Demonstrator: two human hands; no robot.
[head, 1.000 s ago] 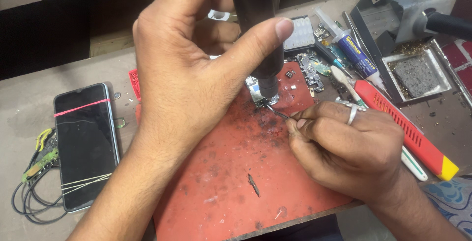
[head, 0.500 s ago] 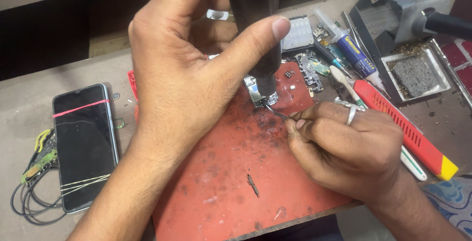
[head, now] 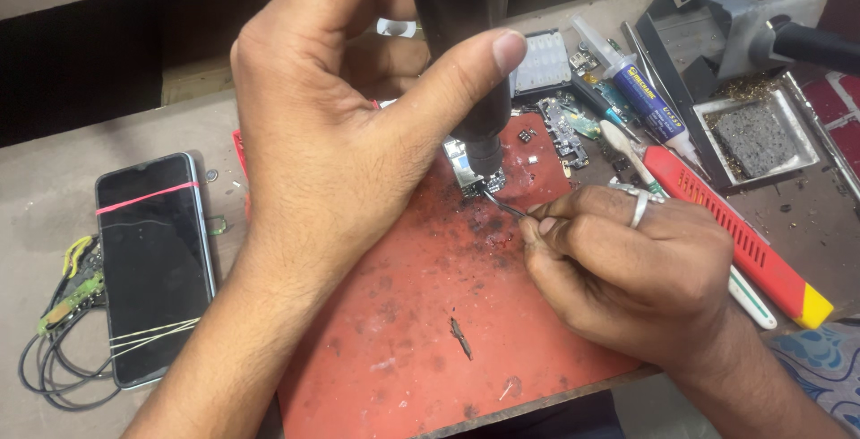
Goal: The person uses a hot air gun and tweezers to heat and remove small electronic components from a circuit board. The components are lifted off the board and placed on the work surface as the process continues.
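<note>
A: What has changed in the last second?

B: Very little. The left hand [head: 331, 125] still grips the dark hot-air nozzle [head: 466, 54], fingers closed round its barrel, and the barrel has drifted a touch towards the left while its tip stays over the small circuit board [head: 470, 170]. The right hand [head: 627, 269] is closed on fine tweezers [head: 502, 204], whose points still touch the board's near edge.

A: So what does that tell you?

B: I judge the work is mid-step: heat held on one spot, the tweezers waiting at a part, nothing lifted yet.

A: Where does the board lie?

B: On the upper part of a red mat [head: 421, 314], under the nozzle tip. The mat is speckled with dark residue, and a small dark sliver [head: 460, 339] lies near its front edge.

A: And the surroundings?

B: A grey, worn counter [head: 54, 188]. To the left lies a dark phone [head: 154, 264] bound with rubber bands, beside a tangle of wires [head: 58, 331]. To the right there is a red utility knife [head: 730, 233], a tube with a blue label [head: 640, 98], loose board fragments [head: 569, 130] and a metal tray holding a grey pad [head: 757, 134]. Behind it stands a grey tool holder [head: 743, 9]. Little of the room shows beyond a dark gap behind the counter.
</note>
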